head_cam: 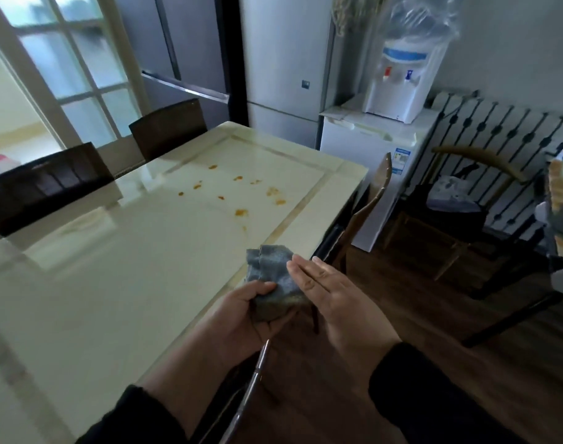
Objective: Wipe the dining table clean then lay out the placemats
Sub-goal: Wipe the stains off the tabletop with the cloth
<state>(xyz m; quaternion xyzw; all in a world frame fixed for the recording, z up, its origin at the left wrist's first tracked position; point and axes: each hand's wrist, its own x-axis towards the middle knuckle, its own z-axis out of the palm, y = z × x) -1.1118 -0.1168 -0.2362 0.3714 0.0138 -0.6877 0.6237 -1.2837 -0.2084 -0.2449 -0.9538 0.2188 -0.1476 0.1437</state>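
My left hand (241,312) grips the grey cloth (270,277) with fingers curled, right hand (334,296) flat on it, fingers straight, over the stained bench (129,251).

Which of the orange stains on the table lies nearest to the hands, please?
The small stain at the inlay border, just beyond the grey cloth; the other stains lie farther up the table.

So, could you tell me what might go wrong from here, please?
The orange stains lie scattered across the glossy cream table; one pass may smear them. The folded grey cloth, gripped only by the left hand while the right hand lies flat beside it, is small and may miss spots.
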